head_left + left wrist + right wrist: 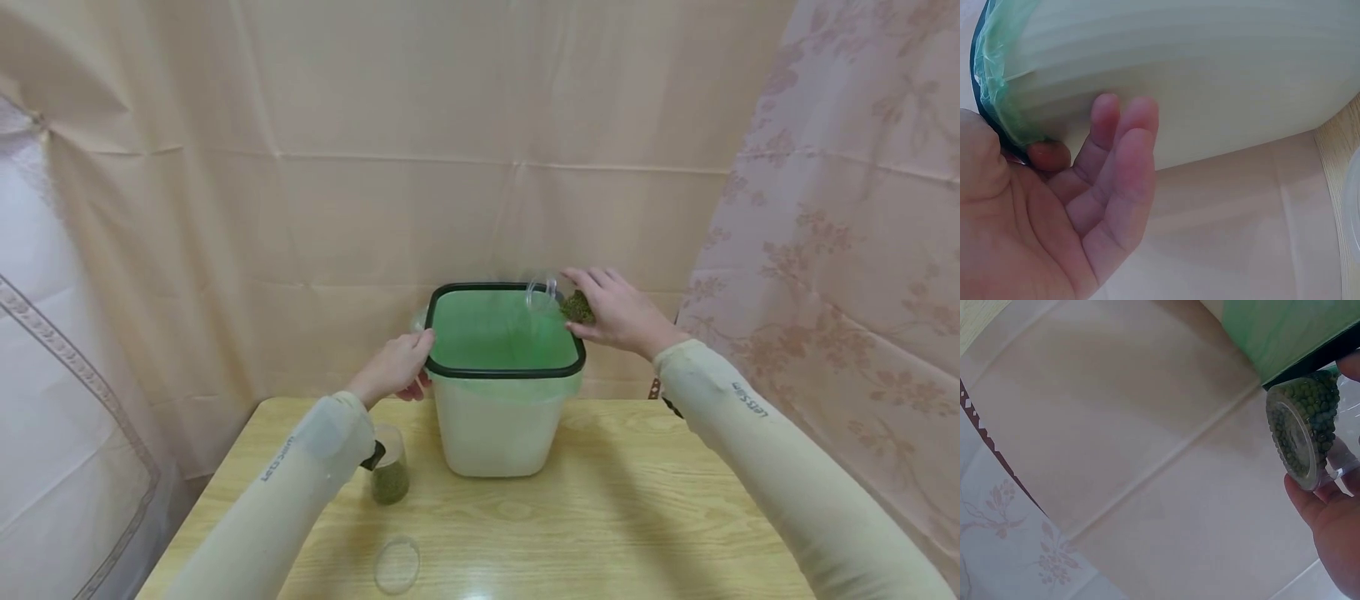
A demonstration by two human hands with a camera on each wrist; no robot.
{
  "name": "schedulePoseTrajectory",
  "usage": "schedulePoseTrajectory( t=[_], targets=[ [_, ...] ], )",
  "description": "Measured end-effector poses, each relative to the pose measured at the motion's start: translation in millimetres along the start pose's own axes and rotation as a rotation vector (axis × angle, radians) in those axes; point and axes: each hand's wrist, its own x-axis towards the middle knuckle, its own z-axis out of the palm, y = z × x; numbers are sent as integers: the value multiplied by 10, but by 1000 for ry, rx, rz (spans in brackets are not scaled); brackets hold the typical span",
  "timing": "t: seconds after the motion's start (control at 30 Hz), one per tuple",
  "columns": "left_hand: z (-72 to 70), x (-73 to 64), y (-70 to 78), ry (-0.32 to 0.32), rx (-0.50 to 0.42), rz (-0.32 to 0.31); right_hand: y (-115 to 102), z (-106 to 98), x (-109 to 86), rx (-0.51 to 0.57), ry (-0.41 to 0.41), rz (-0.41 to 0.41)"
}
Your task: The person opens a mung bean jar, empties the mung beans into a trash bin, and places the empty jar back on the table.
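Observation:
A pale bin (pixel 498 429) stands on the table, lined with a green plastic bag (pixel 487 329) that a black rim ring (pixel 502 373) holds at the top. My left hand (pixel 396 365) pinches the rim's left side between thumb and index finger, its other fingers (pixel 1132 169) loosely bent beside the bin wall. In my right hand (pixel 618 310) is a clear plastic jar (pixel 1291 434), gripped round its side and tilted, mouth pointing left over the bin's right part. Green beans (pixel 577 307) lie gathered toward the jar's base.
Left of the bin, partly behind the left wrist, a second clear jar (pixel 390 483) with green contents stands upright. A round clear lid (pixel 397 565) lies on the wooden table (pixel 600 517) near the front. Beige cloth (pixel 480 167) hangs behind the table, and floral cloth (pixel 840 292) at the right.

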Motion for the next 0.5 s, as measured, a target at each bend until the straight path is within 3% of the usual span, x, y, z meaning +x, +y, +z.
schedulePoseTrajectory(
  t=[0.5],
  targets=[
    [35,31,-32,5,-27,17,-52,-37,20,-49,-16,-7]
  ],
)
